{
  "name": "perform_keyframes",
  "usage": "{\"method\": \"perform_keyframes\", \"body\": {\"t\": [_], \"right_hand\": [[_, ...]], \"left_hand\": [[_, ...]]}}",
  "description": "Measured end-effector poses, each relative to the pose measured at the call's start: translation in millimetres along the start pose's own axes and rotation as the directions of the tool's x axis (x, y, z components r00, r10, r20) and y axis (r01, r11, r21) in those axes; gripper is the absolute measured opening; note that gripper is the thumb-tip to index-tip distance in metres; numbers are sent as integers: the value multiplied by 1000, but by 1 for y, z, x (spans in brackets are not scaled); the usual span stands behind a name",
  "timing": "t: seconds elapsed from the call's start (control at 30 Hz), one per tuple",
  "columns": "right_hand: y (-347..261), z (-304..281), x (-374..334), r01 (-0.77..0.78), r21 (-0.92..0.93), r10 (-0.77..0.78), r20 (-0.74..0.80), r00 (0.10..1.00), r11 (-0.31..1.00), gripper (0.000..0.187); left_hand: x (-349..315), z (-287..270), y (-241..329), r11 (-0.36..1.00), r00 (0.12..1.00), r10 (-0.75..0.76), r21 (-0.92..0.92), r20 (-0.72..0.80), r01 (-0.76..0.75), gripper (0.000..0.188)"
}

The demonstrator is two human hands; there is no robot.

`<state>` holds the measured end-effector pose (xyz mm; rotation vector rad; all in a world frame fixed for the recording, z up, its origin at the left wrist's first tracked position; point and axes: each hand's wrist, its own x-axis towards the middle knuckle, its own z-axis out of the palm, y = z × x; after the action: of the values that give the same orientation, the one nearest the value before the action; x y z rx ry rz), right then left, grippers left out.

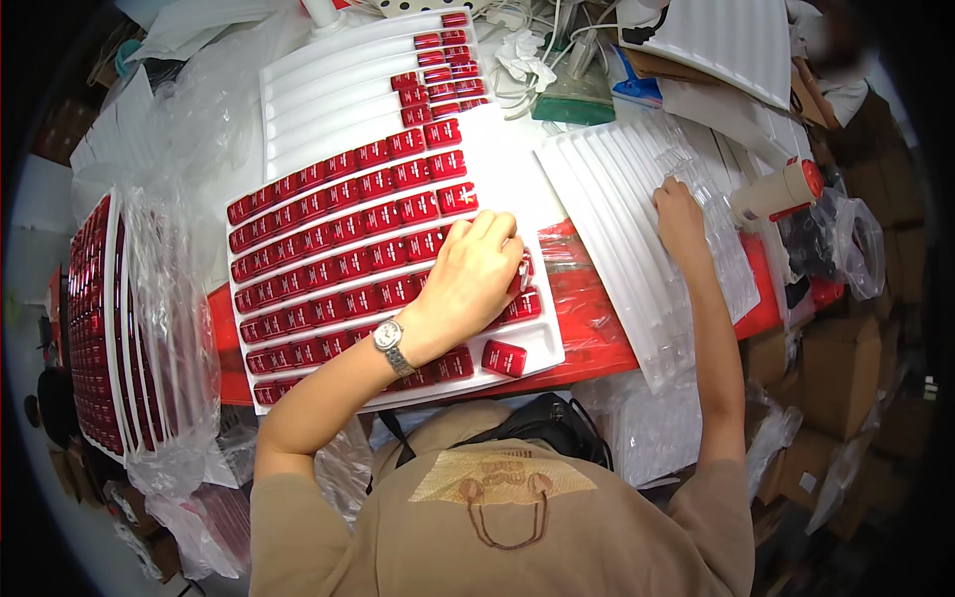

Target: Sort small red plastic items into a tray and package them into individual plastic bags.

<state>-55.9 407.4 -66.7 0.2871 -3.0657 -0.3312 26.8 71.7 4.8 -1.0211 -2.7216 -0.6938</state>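
My left hand [470,284], with a watch on its wrist, reaches over a white ribbed tray [542,348] holding rows of small glossy red boxes [354,264]. Its fingers are curled round a red box at the tray's right side, mostly hidden by the hand. One loose red box [504,358] lies tilted in the tray's near right corner. My right hand [680,221] is over a white ribbed tray [607,224] to the right. Its fingertips are closed at small clear plastic pieces [686,169] lying there; what exactly they pinch is hard to see.
Behind stands another white tray [328,109], with red boxes at its right end. Plastic-wrapped stacked trays of red pieces [104,328] stand at the left. A cream and red cylindrical device [776,191] is at the right. Cables and a green-based holder [574,104] occupy the back; cardboard boxes [841,373] stand beyond.
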Motion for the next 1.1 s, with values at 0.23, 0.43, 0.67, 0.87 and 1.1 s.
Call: {"method": "perform_keyframes", "body": {"t": [0.23, 0.43, 0.67, 0.87, 1.1], "right_hand": [[-43, -73, -19, -4, 922, 360, -147, 921, 386, 9], [-154, -148, -41, 434, 858, 199, -493, 847, 275, 10], [-173, -162, -22, 517, 798, 143, -576, 805, 311, 11], [-178, -156, 13, 557, 728, 84, -634, 768, 399, 12], [-127, -91, 19, 192, 979, 214, -175, 961, -61, 16]], "left_hand": [[-3, 1, -3, 960, 983, -112, -273, -144, 69, 24], [-2, -18, 4, 815, 953, -199, -579, -229, 32, 31], [1, -35, -19, 893, 930, -164, -451, -328, -1, 31], [15, -40, -45, 617, 929, -330, -783, -166, 79, 26], [84, -43, -163, 454, 759, -633, -867, -153, 205, 22]]}}
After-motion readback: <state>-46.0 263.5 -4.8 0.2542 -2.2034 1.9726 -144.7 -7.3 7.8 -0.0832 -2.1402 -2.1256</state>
